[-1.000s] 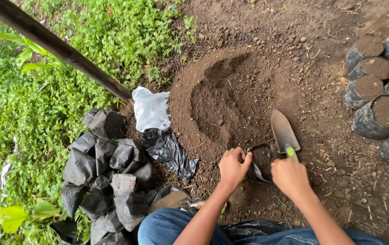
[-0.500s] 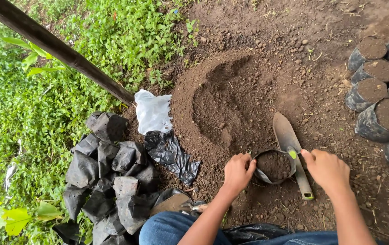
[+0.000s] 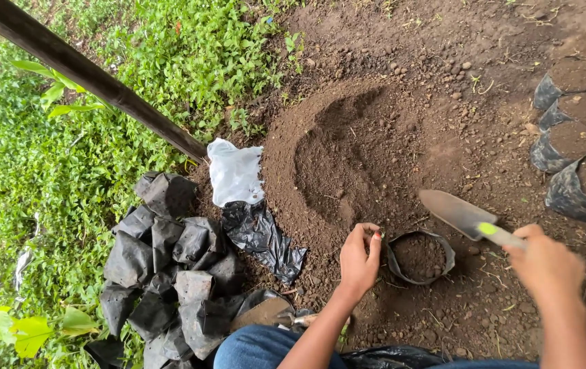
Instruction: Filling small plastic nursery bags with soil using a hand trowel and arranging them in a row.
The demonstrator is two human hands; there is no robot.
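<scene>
Right hand (image 3: 546, 263) grips trowel (image 3: 467, 217); left hand (image 3: 359, 260) steadies soil-filled bag (image 3: 419, 257).

An outdoor plant nursery plot: bare earth, soil mound (image 3: 347, 157), soil-filled black grow bags (image 3: 580, 137), green groundcover (image 3: 67, 157).

Two bare hands: left hand (image 3: 358, 258), right hand (image 3: 546, 263). One grey metal hand trowel (image 3: 458, 213). One small black plastic nursery bag part-filled with soil (image 3: 420, 257). One mound of loose brown soil (image 3: 347, 154). One crumpled white plastic bag (image 3: 235, 172). One heap of empty black bags (image 3: 170, 273), number unclear. Roughly six soil-filled black bags (image 3: 569, 140) at right edge.
</scene>
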